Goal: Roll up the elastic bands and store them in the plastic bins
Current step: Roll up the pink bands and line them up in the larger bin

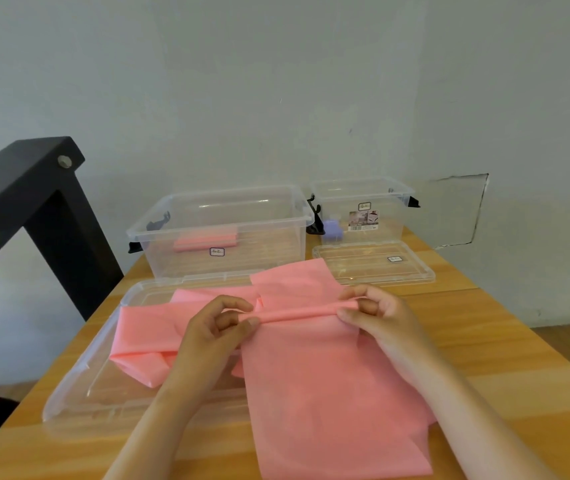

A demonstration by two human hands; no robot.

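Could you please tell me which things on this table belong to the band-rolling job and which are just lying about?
Part of the job:
- pink band, being rolled by the left hand and right hand
- large bin holding a rolled pink band
- small bin

Lying about:
- large lid, small lid
- black frame

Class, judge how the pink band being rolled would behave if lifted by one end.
The pink band would probably hang limp: it creases and drapes flat over the table. It looks thin, so likely light. The started roll, pinched by the left hand and right hand, may unroll once released.
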